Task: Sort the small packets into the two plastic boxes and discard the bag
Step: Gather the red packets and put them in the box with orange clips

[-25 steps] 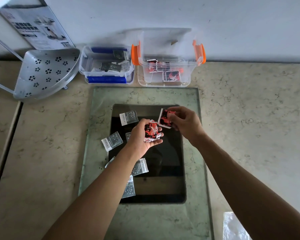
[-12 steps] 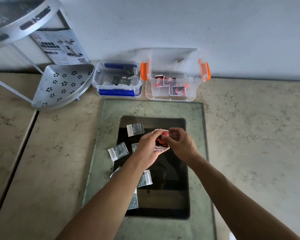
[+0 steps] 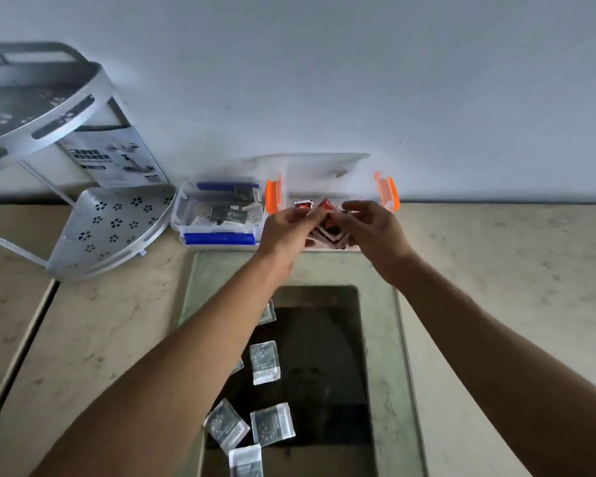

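Both hands are over the clear box with orange latches [image 3: 387, 192] at the back wall. My left hand [image 3: 284, 230] and my right hand [image 3: 370, 227] hold a bunch of red packets [image 3: 327, 228] between them above that box. To its left stands the clear box with blue latches [image 3: 221, 237], holding grey dotted packets. Several grey dotted packets [image 3: 265, 361] lie on the glass panel [image 3: 386, 339] below my arms; one is half hidden by my left forearm. The bag is out of view.
A perforated metal corner shelf [image 3: 111, 228] leans at the back left, with its printed carton [image 3: 114, 156] against the wall. The glass panel has a dark centre and lies on a beige stone counter [image 3: 496, 270].
Both hands carried the red packets from over the glass panel forward to the orange-latched box. The camera tilted up, so the grey packets now sit lower in view.
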`<state>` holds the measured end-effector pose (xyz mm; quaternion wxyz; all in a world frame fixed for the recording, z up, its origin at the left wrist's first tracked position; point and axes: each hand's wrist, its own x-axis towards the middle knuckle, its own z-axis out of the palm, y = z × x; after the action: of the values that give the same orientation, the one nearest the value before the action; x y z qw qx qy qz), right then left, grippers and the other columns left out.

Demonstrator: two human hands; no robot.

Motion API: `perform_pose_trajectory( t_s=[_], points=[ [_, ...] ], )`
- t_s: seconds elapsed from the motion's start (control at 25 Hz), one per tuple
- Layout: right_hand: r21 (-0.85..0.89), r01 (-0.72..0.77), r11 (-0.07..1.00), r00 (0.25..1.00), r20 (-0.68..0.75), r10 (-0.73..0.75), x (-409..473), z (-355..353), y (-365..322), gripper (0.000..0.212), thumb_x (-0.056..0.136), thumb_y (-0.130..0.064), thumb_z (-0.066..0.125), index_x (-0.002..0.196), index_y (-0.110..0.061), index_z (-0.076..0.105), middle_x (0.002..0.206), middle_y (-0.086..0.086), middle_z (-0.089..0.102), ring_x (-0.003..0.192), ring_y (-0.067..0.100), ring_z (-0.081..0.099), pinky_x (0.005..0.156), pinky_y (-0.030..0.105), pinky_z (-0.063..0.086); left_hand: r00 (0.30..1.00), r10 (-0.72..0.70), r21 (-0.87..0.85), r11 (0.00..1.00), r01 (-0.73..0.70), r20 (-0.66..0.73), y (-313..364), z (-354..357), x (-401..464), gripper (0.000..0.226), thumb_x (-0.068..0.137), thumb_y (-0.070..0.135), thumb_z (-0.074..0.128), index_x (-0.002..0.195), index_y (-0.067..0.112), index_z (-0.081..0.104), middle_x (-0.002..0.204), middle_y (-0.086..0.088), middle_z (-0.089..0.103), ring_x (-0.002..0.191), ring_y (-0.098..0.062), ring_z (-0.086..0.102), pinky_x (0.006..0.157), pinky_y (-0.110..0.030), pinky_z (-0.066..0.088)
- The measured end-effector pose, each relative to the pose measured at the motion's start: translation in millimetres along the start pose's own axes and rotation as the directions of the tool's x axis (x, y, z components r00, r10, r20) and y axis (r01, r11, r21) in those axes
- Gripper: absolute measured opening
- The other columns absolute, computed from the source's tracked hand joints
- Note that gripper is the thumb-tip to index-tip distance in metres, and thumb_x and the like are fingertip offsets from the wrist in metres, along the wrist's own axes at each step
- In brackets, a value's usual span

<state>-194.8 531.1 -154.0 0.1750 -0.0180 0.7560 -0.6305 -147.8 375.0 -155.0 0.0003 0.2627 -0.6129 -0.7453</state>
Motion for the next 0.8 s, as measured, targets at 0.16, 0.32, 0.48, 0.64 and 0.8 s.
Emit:
perform_pose_trajectory(
  t_s=[0.16,0.32,0.48,0.64,0.8],
  points=[
    [-0.023,0.016,1.0,1.0,0.006,-0.016,70,-6,-32,0.024,0.078,-0.03,0.084,0.095,-0.015,0.076,0.094,0.013,0.078,0.091,0.033,0.075,0.085,0.049,0.061,0.996,0.084,0.262,0.961,-0.09,0.033,52,5,57,0.008,0.088,0.015,0.073,0.086,0.008,0.073,0.094,-0.02,0.075,0.087,-0.032,0.073,0.077,-0.039,0.061],
    [-0.199,-0.084,0.976,0.995,0.035,0.093,128,-4,-26,0.02,0.08,-0.023,0.083,0.08,-0.005,0.074,0.093,0.024,0.075,0.085,0.036,0.074,0.088,0.053,0.059,1.0,0.003,0.581,0.814,0.005,-0.013,57,26,111,0.01,0.088,0.007,0.061,0.088,0.001,0.069,0.086,-0.019,0.071,0.07,-0.03,0.067,0.066,-0.038,0.058],
    [-0.284,-0.26,0.923,0.935,0.166,0.314,160,-1,4,0.015,0.083,-0.002,0.076,0.087,0.009,0.065,0.079,0.021,0.066,0.067,0.027,0.069,0.08,0.044,0.063,0.948,-0.319,0.656,0.712,0.25,-0.015,32,45,148,0.021,0.095,0.012,0.051,0.1,0.0,0.068,0.089,-0.017,0.07,0.076,-0.032,0.068,0.076,-0.042,0.06],
    [-0.292,-0.347,0.892,0.918,0.091,0.387,178,7,20,0.007,0.088,0.0,0.059,0.093,0.005,0.061,0.084,0.022,0.063,0.08,0.037,0.071,0.084,0.055,0.06,0.882,-0.469,0.61,0.685,0.397,-0.048,19,51,164,0.049,0.093,0.031,0.038,0.129,0.004,0.057,0.123,-0.021,0.067,0.102,-0.038,0.07,0.089,-0.047,0.058],
    [-0.272,-0.352,0.895,0.911,0.118,0.394,174,7,11,0.021,0.095,-0.012,0.054,0.109,0.003,0.055,0.097,0.021,0.06,0.089,0.04,0.07,0.085,0.051,0.059,0.883,-0.463,0.552,0.72,0.421,-0.07,21,43,168,0.077,0.078,0.048,0.03,0.144,0.009,0.044,0.137,-0.023,0.057,0.098,-0.042,0.069,0.092,-0.054,0.054]
  ],
)
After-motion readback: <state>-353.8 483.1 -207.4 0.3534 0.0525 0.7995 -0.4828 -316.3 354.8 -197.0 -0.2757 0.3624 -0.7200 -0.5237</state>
